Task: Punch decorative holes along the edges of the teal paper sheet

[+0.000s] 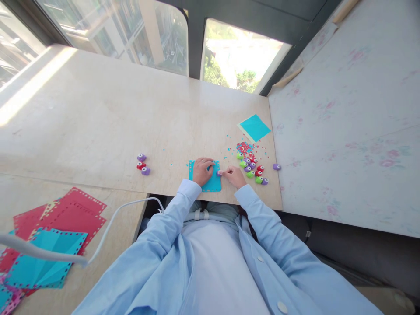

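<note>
A blue paper square (213, 186) with small holes punched along its top and side edges lies near the table's front edge. My left hand (202, 170), a ring on one finger, rests on it with curled fingers and holds it against the table. At the sheet's right edge sits a small purple craft punch (218, 173). My right hand (234, 176) is closed on this punch with thumb and fingers pinched together. Just right of that hand is a cluster of green, purple and red craft punches (251, 164).
Red and blue paper confetti (245, 148) lies behind the punches, near more blue paper (256, 127). A lone purple punch (277, 166) sits at the right edge; several others (141, 165) stand left. Punched red sheets (75, 210) and blue sheets (49, 253) lie lower left, beside a white cable (111, 223).
</note>
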{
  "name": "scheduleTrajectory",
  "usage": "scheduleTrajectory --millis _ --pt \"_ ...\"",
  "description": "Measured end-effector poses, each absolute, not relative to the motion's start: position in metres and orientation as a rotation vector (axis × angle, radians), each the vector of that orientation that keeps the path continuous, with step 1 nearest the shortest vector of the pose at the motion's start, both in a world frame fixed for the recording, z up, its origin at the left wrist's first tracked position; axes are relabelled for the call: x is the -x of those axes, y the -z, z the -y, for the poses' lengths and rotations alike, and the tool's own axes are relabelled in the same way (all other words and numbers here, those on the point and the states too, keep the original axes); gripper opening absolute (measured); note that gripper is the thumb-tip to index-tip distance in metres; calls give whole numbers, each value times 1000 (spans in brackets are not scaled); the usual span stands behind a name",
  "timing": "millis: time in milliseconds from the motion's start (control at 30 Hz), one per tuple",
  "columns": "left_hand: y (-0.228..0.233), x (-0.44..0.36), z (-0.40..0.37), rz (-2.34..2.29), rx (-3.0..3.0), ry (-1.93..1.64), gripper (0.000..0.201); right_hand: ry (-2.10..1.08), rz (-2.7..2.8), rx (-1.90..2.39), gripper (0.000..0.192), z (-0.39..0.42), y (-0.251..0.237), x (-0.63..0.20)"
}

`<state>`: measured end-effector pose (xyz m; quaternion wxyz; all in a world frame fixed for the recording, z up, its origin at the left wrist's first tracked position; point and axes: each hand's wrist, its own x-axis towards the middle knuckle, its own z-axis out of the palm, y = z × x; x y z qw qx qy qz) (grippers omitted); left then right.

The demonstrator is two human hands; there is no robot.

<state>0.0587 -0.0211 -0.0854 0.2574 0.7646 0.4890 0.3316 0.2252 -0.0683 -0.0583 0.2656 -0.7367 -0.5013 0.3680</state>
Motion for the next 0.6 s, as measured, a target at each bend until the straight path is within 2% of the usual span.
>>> scheduleTrajectory --millis 133,267,433,600 --pt "86 -59 21 -1321 -2085 -904 18 -975 1285 1897 39 77 59 -219" --pt "88 -58 21 -1323 -2103 -923 18 -914 1446 1786 51 86 60 -214" --pt "89 -58 20 -1330 -2119 -901 18 -734 1695 1854 35 91 64 -223" --pt "89 -58 20 -1319 -2111 -899 19 -525 1566 1853 33 97 66 -251"
